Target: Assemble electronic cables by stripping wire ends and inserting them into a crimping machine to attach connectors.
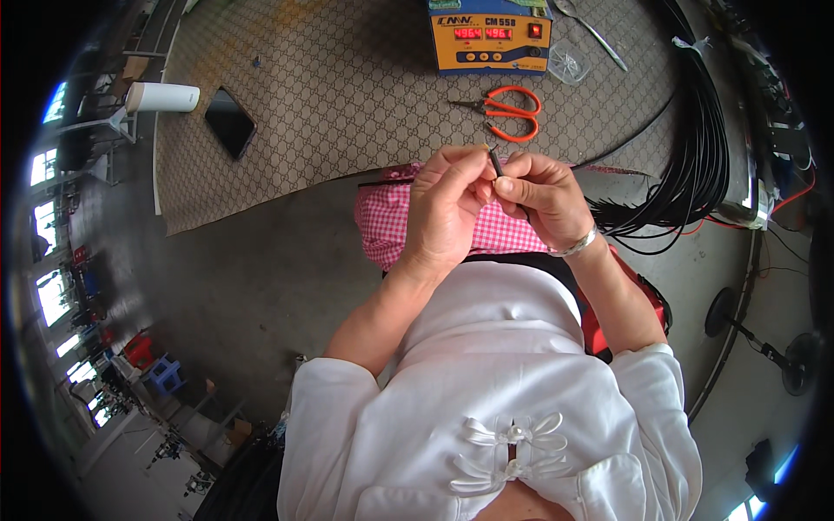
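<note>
i have both hands up in front of my chest, over the pink checked cloth [387, 221] on my lap. my left hand [443, 204] is curled, thumb and fingers pinched on the lower part of a short black cable end [495, 162]. my right hand [543, 200] is pinched on it too, thumb pressed just under the tip, knuckles touching my left fingers. the cable end stands nearly upright between the two grips, and i cannot tell what its tip looks like, it is too small.

what could go wrong, as i judge it: the piece is thin and i hold it only with fingertips, so a slip of either thumb could let it drop into the cloth or onto the grey floor. if i bend it too hard between the two pinches it may kink.

the bundle of black cables [695, 174] hangs just beside my right wrist, and a pull with my elbow could drag it off the edge of the table. the orange scissors [508, 111] lie on the patterned mat [330, 95] near my hands, blades toward my left, so a careless reach could catch them. the yellow and blue heater box [491, 36] behind them is lit, and i would not want a cable or sleeve against anything hot there.
</note>
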Available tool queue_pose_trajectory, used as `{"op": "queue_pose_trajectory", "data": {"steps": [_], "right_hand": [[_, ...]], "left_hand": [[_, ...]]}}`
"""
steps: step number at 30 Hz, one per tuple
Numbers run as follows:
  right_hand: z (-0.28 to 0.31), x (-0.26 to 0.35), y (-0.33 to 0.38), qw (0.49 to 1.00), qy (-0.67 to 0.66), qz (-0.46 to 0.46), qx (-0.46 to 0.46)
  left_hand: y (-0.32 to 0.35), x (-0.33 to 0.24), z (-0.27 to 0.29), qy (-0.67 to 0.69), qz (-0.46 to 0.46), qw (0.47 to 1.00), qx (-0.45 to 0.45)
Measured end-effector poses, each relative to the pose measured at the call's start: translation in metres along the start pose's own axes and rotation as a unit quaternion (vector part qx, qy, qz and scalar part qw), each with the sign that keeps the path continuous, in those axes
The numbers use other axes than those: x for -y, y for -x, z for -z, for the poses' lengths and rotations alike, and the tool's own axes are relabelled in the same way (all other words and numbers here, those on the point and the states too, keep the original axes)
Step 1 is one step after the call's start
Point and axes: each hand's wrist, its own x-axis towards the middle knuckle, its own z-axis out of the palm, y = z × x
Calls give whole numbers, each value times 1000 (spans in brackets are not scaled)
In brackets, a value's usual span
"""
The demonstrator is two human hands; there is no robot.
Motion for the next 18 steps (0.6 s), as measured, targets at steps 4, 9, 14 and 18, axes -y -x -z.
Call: {"op": "queue_pose_trajectory", "data": {"steps": [4, 9, 14, 18], "right_hand": [[1, 4, 0, 1000, 19, -10, 0], [1, 4, -1, 999, 41, -8, 5], [2, 1, -3, 994, 104, 22, -4], [3, 8, -3, 994, 110, 11, -5]], "left_hand": [[-3, -9, -1, -41, 23, 999, -26], [-7, -13, -1, -126, 12, 991, -40], [-8, -10, 5, -81, 33, 996, -20], [-6, -14, -1, -27, 64, 997, -42]]}}
